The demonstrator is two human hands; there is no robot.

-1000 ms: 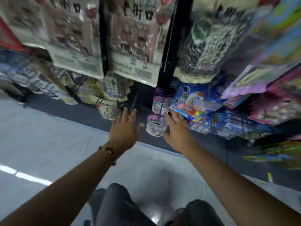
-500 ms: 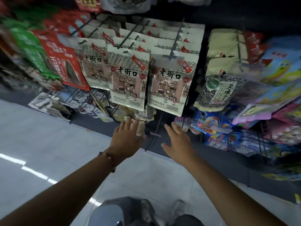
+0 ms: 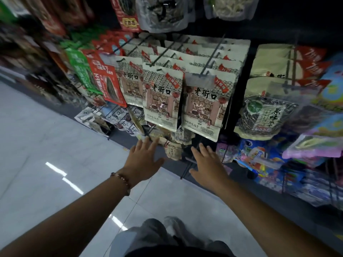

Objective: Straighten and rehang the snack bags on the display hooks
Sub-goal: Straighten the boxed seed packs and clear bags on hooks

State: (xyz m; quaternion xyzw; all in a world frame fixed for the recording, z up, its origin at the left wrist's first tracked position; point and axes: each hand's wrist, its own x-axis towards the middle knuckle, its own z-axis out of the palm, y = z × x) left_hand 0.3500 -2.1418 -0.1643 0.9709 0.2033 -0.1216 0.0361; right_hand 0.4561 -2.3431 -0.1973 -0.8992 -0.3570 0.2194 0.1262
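Cream snack bags with a street-shop drawing hang in rows on black display hooks (image 3: 209, 58); the front left bag (image 3: 160, 101) and front right bag (image 3: 203, 106) face me. My left hand (image 3: 143, 157) is stretched out with straight fingers just below the left bag, holding nothing. With fingers spread, my right hand (image 3: 207, 166) reaches out empty below the right bag. Small beige packets (image 3: 172, 149) hang between and beyond my hands.
Red bags (image 3: 107, 84) and green bags (image 3: 81, 71) hang to the left, a seed bag with a clear window (image 3: 263, 115) and colourful packs (image 3: 259, 156) to the right. The white tiled floor (image 3: 46, 145) lies left and below. My legs show at the bottom.
The view has risen from the low purple and blue packs to the cream bags. Both hands stayed open and outstretched, now lying just under those bags.
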